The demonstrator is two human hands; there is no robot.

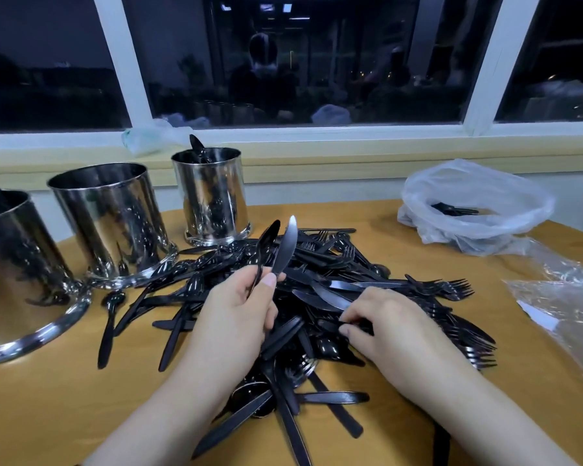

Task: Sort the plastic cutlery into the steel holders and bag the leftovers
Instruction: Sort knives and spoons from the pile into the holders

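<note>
one head-worn wide-angle view, close above the table (64, 408), facing forward and down toward a window (303, 62).

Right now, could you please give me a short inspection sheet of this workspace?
Surface: wooden table, window ledge behind.
Job's things: three steel holders; the far one holds a black utensil. Pile of black cutlery in the middle. Open plastic bag with a few pieces inside.
Clutter: clear wrapping at the right edge; crumpled bag on the ledge.
Grippers: left hand holds a spoon and a knife upright; right hand pinches a piece in the pile.
Cables: nothing seen.
Surroundings: dark window with reflections.
</note>
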